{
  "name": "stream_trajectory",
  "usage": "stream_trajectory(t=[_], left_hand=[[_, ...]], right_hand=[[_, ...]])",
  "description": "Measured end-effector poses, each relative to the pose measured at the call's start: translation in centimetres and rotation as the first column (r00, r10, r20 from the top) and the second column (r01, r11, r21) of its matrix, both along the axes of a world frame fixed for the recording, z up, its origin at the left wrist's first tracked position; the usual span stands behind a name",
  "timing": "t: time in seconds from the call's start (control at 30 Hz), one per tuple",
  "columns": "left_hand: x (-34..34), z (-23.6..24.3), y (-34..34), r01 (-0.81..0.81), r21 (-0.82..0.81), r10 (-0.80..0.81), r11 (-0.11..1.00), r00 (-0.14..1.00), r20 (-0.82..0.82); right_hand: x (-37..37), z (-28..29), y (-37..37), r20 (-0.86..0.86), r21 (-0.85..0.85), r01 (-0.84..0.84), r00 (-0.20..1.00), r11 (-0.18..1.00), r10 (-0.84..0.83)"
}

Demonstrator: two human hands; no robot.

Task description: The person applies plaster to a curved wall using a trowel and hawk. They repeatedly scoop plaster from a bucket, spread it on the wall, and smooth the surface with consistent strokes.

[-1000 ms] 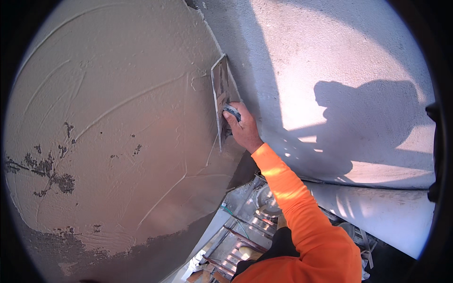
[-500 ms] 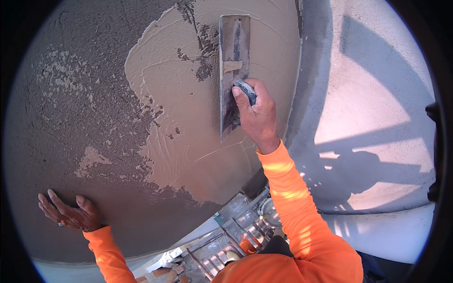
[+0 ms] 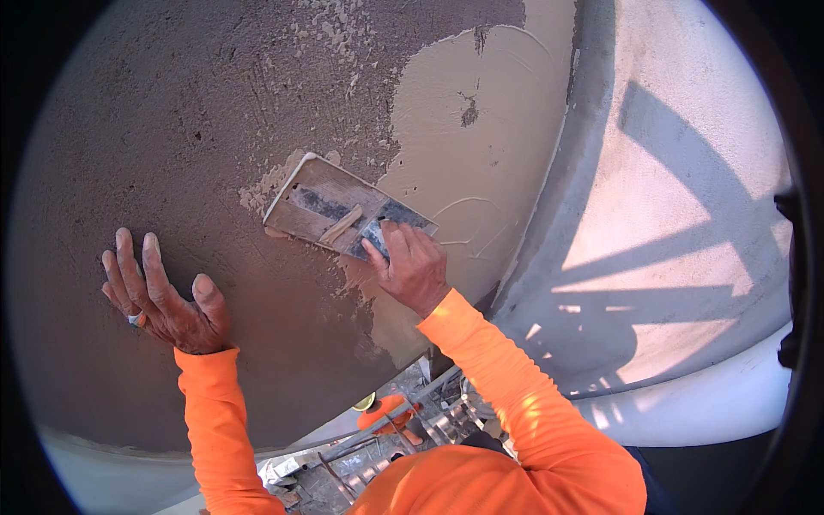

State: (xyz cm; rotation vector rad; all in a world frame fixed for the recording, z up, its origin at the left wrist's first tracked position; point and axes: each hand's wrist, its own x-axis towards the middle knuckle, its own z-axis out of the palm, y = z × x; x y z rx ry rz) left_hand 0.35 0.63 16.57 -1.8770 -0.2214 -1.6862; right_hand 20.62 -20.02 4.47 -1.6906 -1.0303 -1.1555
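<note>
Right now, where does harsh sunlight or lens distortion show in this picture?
Head view: sunlight and dark shadows stripe the pale, rough wall surface on the right; head view: the flat rectangular metal trowel in the bare right hand lies in softer shade and looks fairly sharp; head view: long edges look bowed, and black fills the corners.

Right side: pale, rough-textured curved wall [image 3: 699, 73], partly sunlit, pinkish-white in the glare and blue-grey in shade. A broad curved shadow [image 3: 678, 142] swept down it, crossed by straight shadow bars [image 3: 661, 257]; small bright flecks showed lower down. Along its foot ran a smooth white rounded ledge [image 3: 687, 421], dark space [image 3: 712, 481] beneath. Far below: cluttered grey floor [image 3: 356, 472], grey pipe [image 3: 439, 383] slanting above it, details too small to identify.
</note>
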Motion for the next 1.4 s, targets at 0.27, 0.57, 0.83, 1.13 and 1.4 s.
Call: stream_trajectory(t=[0.27,0.57,0.83,1.13,1.4], left_hand=[[0.4,0.2,-0.5,0.000,0.003,0.000,1.000,1.000,0.030],[0.2,0.4,-0.6,-0.008,0.208,0.018,0.978,0.999,-0.045],[-2.4,-26.4,-14.1,0.013,-0.778,-0.703,0.628,0.437,-0.561],[-1.1,-68.3,-30.1,-0.577,-0.663,-0.860,0.477,-0.151,-0.487],[11.1,-91.4,-37.7,-0.356,-0.122,-0.287,0.926,-0.460,-0.840]], right_hand=[[13.5,15.4,-4.6,0.124,0.070,0.243,0.960,0.968,-0.250],[18.7,11.1,-20.9,-0.051,0.224,-0.026,0.998,0.974,0.039],[6.1,-28.3,-30.6,-0.845,0.508,0.456,0.096,0.731,0.527],[-15.3,-62.9,-39.1,-0.300,0.333,0.908,-0.153,0.254,0.941],[-21.4,-74.7,-42.4,-0.157,0.302,0.948,-0.050,0.096,0.986]])
